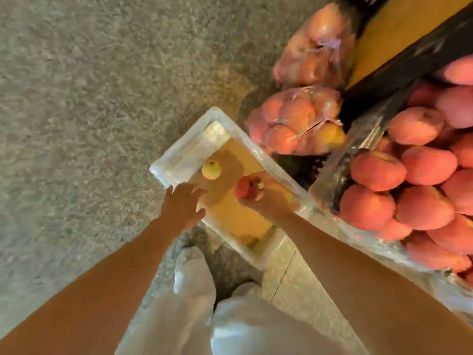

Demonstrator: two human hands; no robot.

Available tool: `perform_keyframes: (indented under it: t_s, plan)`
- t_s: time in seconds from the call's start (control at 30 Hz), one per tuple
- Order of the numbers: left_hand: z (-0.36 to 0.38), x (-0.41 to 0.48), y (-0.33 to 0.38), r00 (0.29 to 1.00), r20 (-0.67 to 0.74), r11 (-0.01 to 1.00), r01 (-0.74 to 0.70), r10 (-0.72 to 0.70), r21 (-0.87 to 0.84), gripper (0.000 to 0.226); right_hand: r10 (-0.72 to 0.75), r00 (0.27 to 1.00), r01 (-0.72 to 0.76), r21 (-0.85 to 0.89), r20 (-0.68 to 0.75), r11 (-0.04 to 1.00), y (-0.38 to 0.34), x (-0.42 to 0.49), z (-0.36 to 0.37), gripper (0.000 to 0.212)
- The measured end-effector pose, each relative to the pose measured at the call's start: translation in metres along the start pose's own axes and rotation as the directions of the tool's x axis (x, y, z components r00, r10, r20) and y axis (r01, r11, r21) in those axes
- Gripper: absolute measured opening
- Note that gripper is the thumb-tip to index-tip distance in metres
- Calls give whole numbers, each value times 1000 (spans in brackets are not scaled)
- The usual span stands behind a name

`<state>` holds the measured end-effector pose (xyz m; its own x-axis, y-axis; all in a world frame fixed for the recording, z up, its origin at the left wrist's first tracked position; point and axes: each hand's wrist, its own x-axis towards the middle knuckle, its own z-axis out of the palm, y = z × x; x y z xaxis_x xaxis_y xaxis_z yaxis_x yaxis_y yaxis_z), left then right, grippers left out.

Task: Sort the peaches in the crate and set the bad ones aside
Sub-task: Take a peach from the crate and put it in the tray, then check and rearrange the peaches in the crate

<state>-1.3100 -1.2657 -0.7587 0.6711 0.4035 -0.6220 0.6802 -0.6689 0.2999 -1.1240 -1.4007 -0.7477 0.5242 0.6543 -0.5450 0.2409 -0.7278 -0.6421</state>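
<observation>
Peaches (422, 175), pink-red and many, were heaped at three o'clock of the head view in a dark crate (332, 185) lined with clear film (363, 139). Item: one red peach (244, 188), with a pale patch on its side that looked like a blemish, though blur left that uncertain, was grasped by the right hand (271, 201), fingers curled under and round it, just right of centre, above a white box (179, 152). Item: the white box, shallow and tan-floored, lay on the ground (76, 124) at centre, just beside the crate's nine o'clock edge; it was judged the place for rejects. Item: one yellow-green peach (211, 170) lay in it, apart from the held fruit, toward ten o'clock of it. Item: the left hand (183, 204) was released, fingers spread, holding nothing, over the box's rim at eight o'clock of the held peach; whether it touched the rim could not be told. Item: two tied clear bags (294, 121) of peaches sat at one o'clock, beyond the box. Hazards, as judged: let go from that height, the red peach might bounce or roll over the low rim onto the ground, or strike the yellow-green one; a tight grip might burst soft flesh; with crate and bags so near, a reject might be mixed back among sound fruit.
</observation>
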Motion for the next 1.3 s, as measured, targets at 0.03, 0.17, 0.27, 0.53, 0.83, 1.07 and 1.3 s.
perform_keyframes:
  t_s: [0.03,0.17,0.27,0.53,0.83,1.07,1.3]
  plan:
    - [26,11,-8,1000,-15,1000,2,-2,14,57,-4,1000,5,-24,7,1000,15,12,16,69]
    - [102,43,-40,994,-112,1000,11,-9,12,52,5,997,4,-106,83,994,65,58,69,70]
    - [128,55,-52,990,-142,1000,-3,4,11,46,12,995,1,-138,96,990,86,79,97,71]
    - [135,59,-56,979,-199,999,-52,53,8,34,4,994,21,-232,110,973,97,92,130,74]
    - [68,27,-23,994,-72,996,80,-78,28,43,119,974,-61,-282,191,957,64,57,88,79]
    - [-72,-42,45,988,-149,982,11,-39,-189,29,23,980,-16,-38,197,999,-39,-22,-12,28]
    - [-272,-119,124,942,-335,949,-120,16,-292,20,-142,990,139,118,15,983,-195,-104,-157,15]
